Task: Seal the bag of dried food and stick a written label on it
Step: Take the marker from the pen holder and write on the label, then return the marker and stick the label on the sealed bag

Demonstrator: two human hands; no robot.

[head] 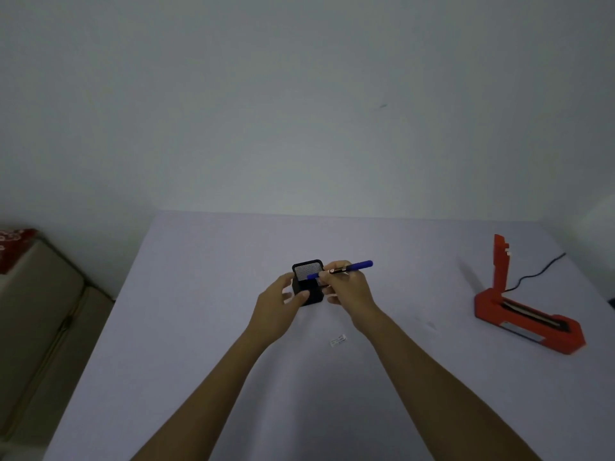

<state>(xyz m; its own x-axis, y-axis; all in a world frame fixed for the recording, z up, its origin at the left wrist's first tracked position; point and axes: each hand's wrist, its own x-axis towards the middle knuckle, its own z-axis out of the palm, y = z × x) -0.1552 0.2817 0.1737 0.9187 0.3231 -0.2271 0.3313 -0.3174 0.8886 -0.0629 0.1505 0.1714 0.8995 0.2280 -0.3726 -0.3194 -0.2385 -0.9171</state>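
With no bag in view, the right hand (346, 284) grips a blue pen (346, 269) over the black pen holder (307, 281), which the left hand (283, 299) clasps; the label (338, 340) lies near it, unstuck, so sticking remains.

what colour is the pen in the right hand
Blue. The pen, held in the right hand, shows in the head view.

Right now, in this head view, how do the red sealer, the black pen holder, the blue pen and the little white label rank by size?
1. Red sealer, lid raised.
2. Black pen holder and blue pen: too alike to rank; the pen is longer but thinner and partly hidden.
3. White label, smallest.
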